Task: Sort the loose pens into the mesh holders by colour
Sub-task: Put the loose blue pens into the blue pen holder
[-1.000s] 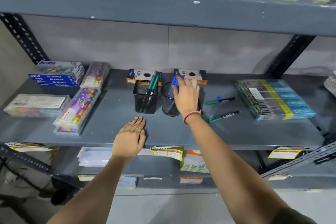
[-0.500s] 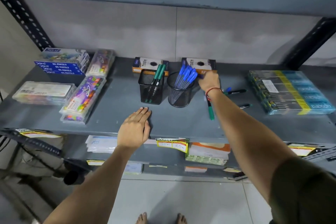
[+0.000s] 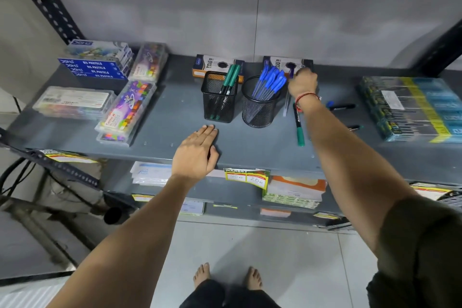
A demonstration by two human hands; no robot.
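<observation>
Shelving of grey metal [image 3: 162,137] fills the head view, backed by a grey tiled wall, with pale floor tiles and the person's bare feet below. On the shelf stand a square mesh holder [image 3: 218,97] with green pens [image 3: 231,77] and, just beside it, a round mesh holder [image 3: 258,107] full of blue pens [image 3: 271,81]. Loose pens lie to the right of the round holder: a green marker [image 3: 299,126] near the front, a blue-capped marker [image 3: 341,107] farther right, and another pen [image 3: 355,128] mostly hidden behind the forearm. Pastel boxes [image 3: 96,66] sit at far left, a wrapped pack [image 3: 410,107] at far right.

The left hand [image 3: 197,154] lies flat, palm down, fingers straight and together, on the shelf's front edge before the square holder. The right hand [image 3: 303,84] reaches to the back, just right of the round holder, fingers curled shut around a dark blue pen [image 3: 291,73] held upright.
</observation>
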